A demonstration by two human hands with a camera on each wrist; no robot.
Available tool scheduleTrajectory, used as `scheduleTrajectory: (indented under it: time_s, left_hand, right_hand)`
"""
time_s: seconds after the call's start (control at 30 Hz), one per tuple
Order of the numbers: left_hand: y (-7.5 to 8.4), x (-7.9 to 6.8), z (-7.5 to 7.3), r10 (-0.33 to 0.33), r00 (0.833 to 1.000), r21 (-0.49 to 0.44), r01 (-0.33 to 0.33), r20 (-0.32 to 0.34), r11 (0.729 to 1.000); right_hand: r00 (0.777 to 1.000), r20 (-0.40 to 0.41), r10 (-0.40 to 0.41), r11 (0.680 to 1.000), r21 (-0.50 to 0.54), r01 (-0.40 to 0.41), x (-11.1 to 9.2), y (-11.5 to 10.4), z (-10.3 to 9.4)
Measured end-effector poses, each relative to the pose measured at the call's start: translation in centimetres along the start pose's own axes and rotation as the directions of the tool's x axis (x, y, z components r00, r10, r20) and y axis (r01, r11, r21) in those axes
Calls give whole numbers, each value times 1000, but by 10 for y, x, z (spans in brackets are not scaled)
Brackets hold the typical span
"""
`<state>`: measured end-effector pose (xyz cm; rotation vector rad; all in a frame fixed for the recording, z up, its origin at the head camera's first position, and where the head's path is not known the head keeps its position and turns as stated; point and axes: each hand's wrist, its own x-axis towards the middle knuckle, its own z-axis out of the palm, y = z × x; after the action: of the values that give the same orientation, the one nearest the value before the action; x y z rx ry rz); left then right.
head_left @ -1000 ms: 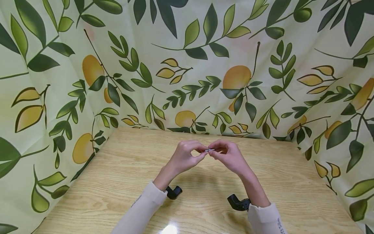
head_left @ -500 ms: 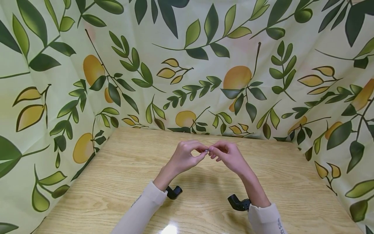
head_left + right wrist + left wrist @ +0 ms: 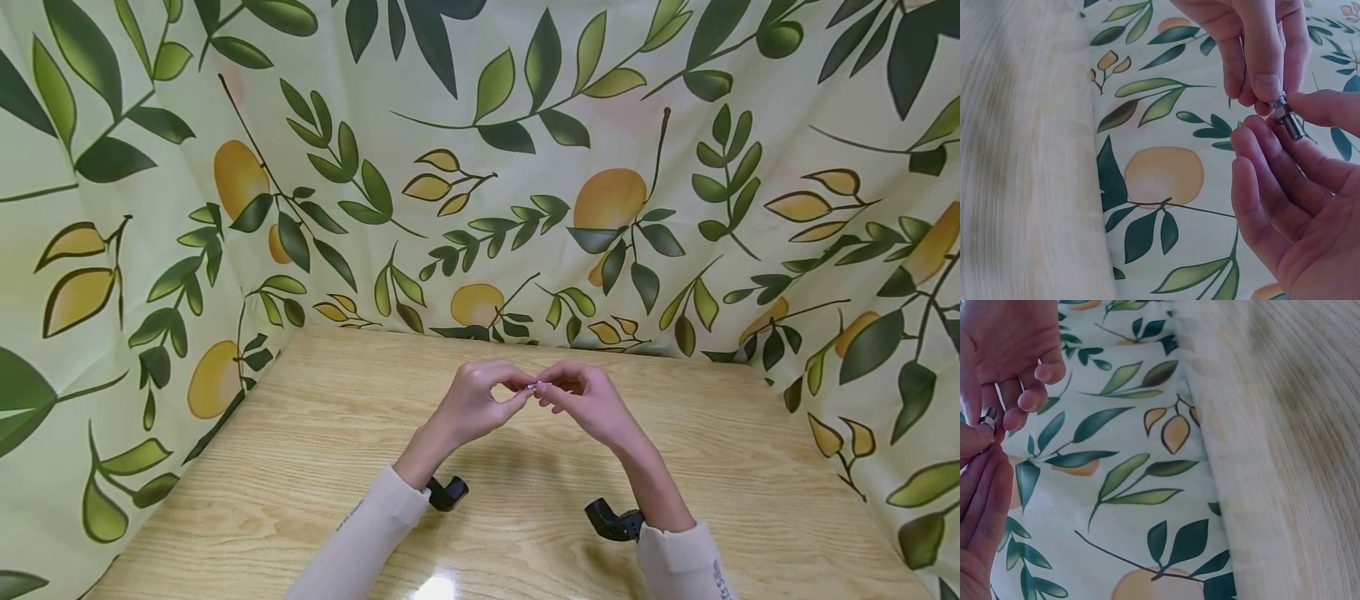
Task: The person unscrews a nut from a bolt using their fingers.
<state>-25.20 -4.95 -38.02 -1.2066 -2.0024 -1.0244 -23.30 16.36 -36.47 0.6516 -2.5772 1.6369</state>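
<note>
wood tabletop point(image 3: 315, 467), leafy backdrop point(image 3: 480, 167) | left hand point(image 3: 477, 402) pinches small metal bolt point(image 3: 1294, 127) | right hand point(image 3: 588, 402) seemingly pinching it too

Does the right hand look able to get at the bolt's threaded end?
Probably yes: the left hand pinches the bolt by its other end, and the threaded end sticks out uncovered toward the right hand, whose thumb lies right beside it.

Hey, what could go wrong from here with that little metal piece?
The small threaded piece might slip, since the left grip seems to pinch only one end. The right grip, right up against it, could knock it loose. Dropped, it could roll across the wooden table.
</note>
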Motion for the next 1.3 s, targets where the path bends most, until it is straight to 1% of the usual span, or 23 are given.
scheduleTrajectory:
  time_s: [0.17, 0.33, 0.5, 0.77, 1.03, 1.3]
  left_hand:
    - [-1, 0, 0, -6, 1000, -6, 6, -1, 1000]
    - [0, 0, 0, -20, 1000, -7, 20, 5, 1000]
    - [0, 0, 1, -13, 1000, -2, 13, 5, 1000]
    - [-1, 0, 2, 8, 1000, -25, -8, -3, 1000]
    - [1, 0, 2, 5, 1000, -18, -5, 4, 1000]
    - [1, -1, 1, -3, 1000, -25, 3, 7, 1000]
  right_hand:
    - [1000, 10, 1, 1000, 11, -1, 0, 0, -1]
    - [1000, 21, -2, 1000, -8, 2, 1, 0, -2]
    - [1000, 29, 2, 1000, -11, -2, 1, 1, -2]
    - [1000, 9, 16, 1000, 13, -16, 0, 4, -1]
    - [1000, 18, -8, 1000, -5, 9, 0, 2, -1]
    - [1000, -1, 25, 1000, 9, -25, 0, 1, 0]
